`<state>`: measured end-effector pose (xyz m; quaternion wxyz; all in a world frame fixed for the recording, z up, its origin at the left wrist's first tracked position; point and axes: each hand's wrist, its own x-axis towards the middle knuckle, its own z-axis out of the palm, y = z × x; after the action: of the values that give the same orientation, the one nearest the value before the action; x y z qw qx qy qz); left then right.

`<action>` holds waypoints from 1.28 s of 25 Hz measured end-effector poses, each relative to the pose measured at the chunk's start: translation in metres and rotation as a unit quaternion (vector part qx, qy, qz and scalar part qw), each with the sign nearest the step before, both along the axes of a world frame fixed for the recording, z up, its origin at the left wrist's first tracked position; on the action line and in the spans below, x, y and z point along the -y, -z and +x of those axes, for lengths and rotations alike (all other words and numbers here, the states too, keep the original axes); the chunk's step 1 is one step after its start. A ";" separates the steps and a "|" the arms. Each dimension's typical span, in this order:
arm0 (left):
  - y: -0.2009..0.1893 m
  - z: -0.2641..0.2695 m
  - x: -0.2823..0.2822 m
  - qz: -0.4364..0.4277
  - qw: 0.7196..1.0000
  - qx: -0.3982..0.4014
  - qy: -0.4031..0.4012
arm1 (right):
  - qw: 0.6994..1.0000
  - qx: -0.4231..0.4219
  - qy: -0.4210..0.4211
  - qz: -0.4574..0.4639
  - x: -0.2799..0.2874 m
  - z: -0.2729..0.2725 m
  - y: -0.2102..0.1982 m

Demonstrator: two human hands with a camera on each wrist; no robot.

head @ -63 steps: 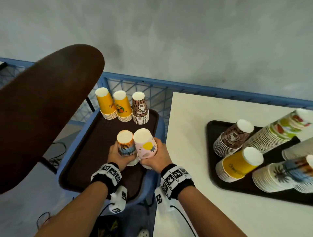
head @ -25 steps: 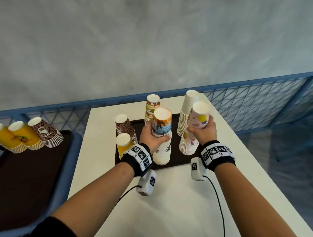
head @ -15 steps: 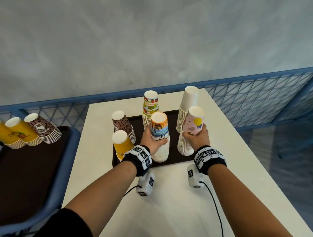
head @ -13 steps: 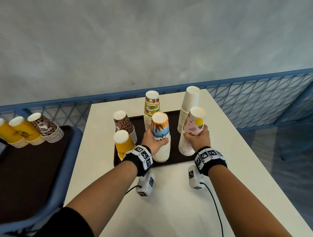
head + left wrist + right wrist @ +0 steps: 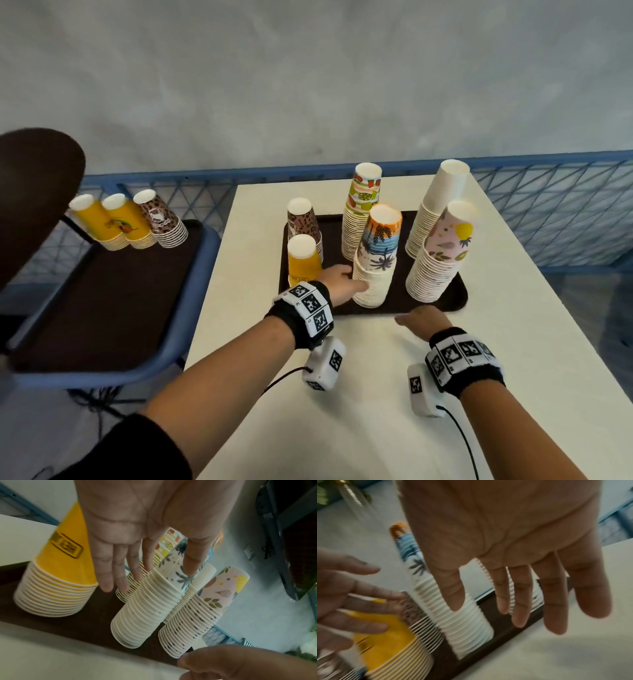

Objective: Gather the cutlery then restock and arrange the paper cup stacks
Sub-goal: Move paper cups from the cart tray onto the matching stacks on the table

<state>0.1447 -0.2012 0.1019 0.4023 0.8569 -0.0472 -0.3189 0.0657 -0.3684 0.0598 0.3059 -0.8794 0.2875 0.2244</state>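
A dark tray on the white table holds several upside-down paper cup stacks. The palm-print stack stands front centre and the pink fruit-print stack front right. My left hand lies beside the palm-print stack's base. In the left wrist view its straight fingers touch the rims of that stack, between the yellow stack and the pink stack. My right hand hovers over the table just in front of the tray, fingers spread and holding nothing.
Also on this tray are a yellow stack, a leopard-print stack, a striped fruit stack and a tall white stack. A second dark tray on a blue cart at left carries three short stacks. A blue railing runs behind.
Both hands have let go of the cup stacks they set onto the taller ones. The left hand dropped to the palm-print stack's base; the right hand drew back over the table.
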 end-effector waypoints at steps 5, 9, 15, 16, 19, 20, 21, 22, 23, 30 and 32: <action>0.000 -0.014 -0.078 -0.054 0.998 0.021 -0.034 | 0.990 0.043 -0.116 0.064 -0.096 0.016 -0.007; -0.008 0.005 -0.172 -0.080 0.988 0.049 -0.125 | 0.964 0.086 -0.214 0.130 -0.188 0.055 -0.017; -0.015 0.072 -0.319 -0.051 0.948 0.109 -0.296 | 0.951 0.147 -0.216 0.168 -0.302 0.132 -0.029; -0.019 0.087 -0.339 -0.032 0.942 0.124 -0.311 | 0.949 0.160 -0.211 0.169 -0.318 0.148 -0.032; -0.028 0.136 -0.388 0.012 0.932 0.179 -0.316 | 0.949 0.189 -0.184 0.174 -0.355 0.196 -0.033; -0.030 0.151 -0.398 0.017 0.928 0.199 -0.314 | 0.949 0.196 -0.174 0.174 -0.362 0.208 -0.033; -0.031 0.168 -0.408 0.028 0.925 0.216 -0.310 | 0.949 0.206 -0.166 0.173 -0.371 0.224 -0.032; -0.032 0.184 -0.416 0.045 0.924 0.232 -0.301 | 0.948 0.217 -0.158 0.171 -0.379 0.239 -0.030; -0.034 0.198 -0.422 0.066 0.924 0.245 -0.287 | 0.947 0.229 -0.149 0.168 -0.385 0.253 -0.030; -0.027 0.271 -0.439 0.122 0.927 0.292 -0.203 | 0.932 0.294 -0.103 0.185 -0.414 0.320 -0.029; -0.018 0.286 -0.440 0.129 0.933 0.272 -0.198 | 0.930 0.294 -0.109 0.190 -0.422 0.335 -0.027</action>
<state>0.4306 0.2390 0.1201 0.3152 0.9473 0.0570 0.0086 0.4007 0.0534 0.0864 0.5120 -0.8572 0.0392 0.0385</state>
